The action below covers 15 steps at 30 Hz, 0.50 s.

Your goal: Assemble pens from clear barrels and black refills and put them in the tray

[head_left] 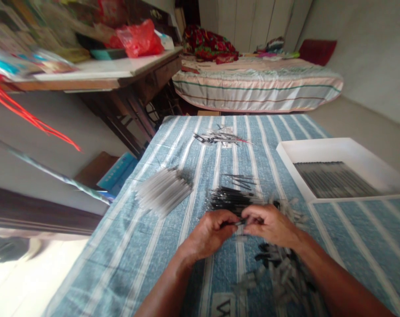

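Note:
My left hand (211,233) and my right hand (270,224) meet over the striped cloth, fingertips pinched together. Between them is a short, thin, dark pen part (242,221), blurred and mostly covered by the fingers. Just beyond the hands lies a pile of black, rod-like pen pieces (231,199), with a few loose thin dark rods (242,180) behind it. A stack of translucent whitish tubes (163,191), like pen barrels, sits to the left. Below and beside my right wrist, small clear and black pieces (285,268), like pen caps, are scattered.
A white open box (318,149) at the right holds a row of grey pens (335,178). Farther back on the cloth is a small heap of thin pieces (219,137). A side table (147,66) with a red plastic bag (140,38) stands left, a bed (259,88) behind.

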{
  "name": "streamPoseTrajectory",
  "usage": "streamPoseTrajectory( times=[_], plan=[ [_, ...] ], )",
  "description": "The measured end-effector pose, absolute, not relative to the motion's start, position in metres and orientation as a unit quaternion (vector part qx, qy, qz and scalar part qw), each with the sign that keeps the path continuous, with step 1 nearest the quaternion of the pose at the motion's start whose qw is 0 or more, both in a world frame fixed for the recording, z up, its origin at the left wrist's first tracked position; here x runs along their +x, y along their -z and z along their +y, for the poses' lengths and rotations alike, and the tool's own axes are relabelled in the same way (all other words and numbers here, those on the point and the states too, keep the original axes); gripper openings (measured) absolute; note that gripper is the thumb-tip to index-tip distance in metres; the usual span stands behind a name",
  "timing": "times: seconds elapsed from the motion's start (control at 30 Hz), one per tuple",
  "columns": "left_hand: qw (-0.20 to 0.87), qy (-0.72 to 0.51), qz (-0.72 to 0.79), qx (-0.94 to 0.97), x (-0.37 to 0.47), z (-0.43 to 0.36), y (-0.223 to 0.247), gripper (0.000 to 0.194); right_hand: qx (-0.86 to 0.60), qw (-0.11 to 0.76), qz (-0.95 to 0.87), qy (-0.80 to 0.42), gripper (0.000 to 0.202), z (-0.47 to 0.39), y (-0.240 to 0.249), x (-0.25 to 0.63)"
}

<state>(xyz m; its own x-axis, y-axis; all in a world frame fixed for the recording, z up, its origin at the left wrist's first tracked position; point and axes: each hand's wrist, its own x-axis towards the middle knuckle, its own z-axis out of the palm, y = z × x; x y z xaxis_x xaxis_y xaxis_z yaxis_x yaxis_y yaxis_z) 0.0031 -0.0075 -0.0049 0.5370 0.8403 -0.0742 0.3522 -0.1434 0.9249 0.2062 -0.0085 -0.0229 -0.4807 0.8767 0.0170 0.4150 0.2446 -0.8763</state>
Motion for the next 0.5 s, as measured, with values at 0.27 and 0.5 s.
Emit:
streamPoseTrajectory(
  times=[0.27, 0.5],
  plan=[
    [0.510, -0.241, 0.418, 0.713, 0.0039, -0.0081, 0.0051, 0.011, -0.424, 0.274, -0.786, -0.357, 0.033, -0.0095, 0.0231, 0.2041],
    [0.506, -0.240, 0.415, 0.717, 0.0047, -0.0096, 0.0054, 0.011, -0.432, 0.265, -0.780, -0.367, 0.037, -0.0099, 0.0234, 0.2034]
  ],
)
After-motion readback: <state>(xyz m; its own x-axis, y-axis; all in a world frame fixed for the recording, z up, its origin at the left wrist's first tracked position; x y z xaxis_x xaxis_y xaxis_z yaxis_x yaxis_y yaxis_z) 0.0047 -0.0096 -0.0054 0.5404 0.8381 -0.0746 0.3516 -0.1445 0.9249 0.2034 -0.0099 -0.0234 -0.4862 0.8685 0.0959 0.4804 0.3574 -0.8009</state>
